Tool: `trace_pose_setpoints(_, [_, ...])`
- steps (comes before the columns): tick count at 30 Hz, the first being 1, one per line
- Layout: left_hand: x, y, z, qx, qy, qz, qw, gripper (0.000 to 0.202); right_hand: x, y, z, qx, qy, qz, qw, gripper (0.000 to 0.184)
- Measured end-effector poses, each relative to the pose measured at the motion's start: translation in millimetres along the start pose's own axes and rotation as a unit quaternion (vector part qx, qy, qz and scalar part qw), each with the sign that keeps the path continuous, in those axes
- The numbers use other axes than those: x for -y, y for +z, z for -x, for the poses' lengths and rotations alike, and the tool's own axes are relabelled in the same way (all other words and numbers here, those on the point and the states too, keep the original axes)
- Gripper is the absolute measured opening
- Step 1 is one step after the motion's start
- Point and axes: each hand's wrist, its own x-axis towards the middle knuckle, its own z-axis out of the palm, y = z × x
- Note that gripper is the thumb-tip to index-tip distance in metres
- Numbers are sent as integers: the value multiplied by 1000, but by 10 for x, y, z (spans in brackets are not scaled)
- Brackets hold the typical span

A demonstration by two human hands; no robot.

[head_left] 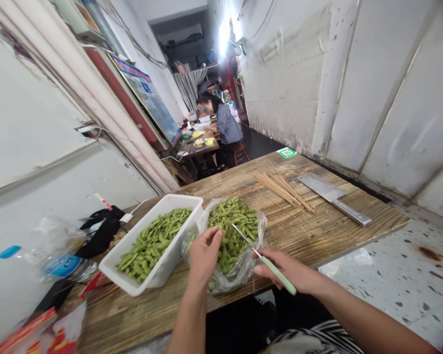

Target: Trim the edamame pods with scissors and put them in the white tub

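Over a clear plastic bag [261,231] heaped with green edamame pods [236,211], my left hand [205,250] pinches a pod, mostly hidden by thumb and fingers. My right hand [290,269] grips a small knife [278,275] with a pale green handle. Its narrow blade points up and left, above the pods and close to my left fingertips. To the left of the bag stands a white plastic tub [158,283], with more edamame pods [153,246] inside.
Thin wooden skewers [286,191] and a cleaver [325,189] lie on the wooden table [347,236], right of the bag. A plastic bottle [64,265] with a blue cap lies at the left. Farther back, a person [227,125] sits at another table.
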Motion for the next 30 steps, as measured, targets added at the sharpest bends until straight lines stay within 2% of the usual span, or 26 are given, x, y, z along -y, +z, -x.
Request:
trace_pose_setpoints(8, [-42,-11,115,52,-49,93,993,33,93,31,-86,24,-7,11,1000,46])
trace_pose_setpoints(19, [-37,-91,139,92,-41,70,992,32,2,100,-196,56,13,-64,996,49])
trace_pose_setpoints(23, [-17,-94,144,94,-47,62,993,33,34,111,-210,43,23,-81,996,45])
trace_pose_setpoints(28, [-52,-88,172,116,-97,95,984,34,-14,128,-248,39,48,-115,991,42])
trace_pose_setpoints(30, [-72,-88,176,94,-121,146,977,34,-43,131,-255,38,49,-125,990,42])
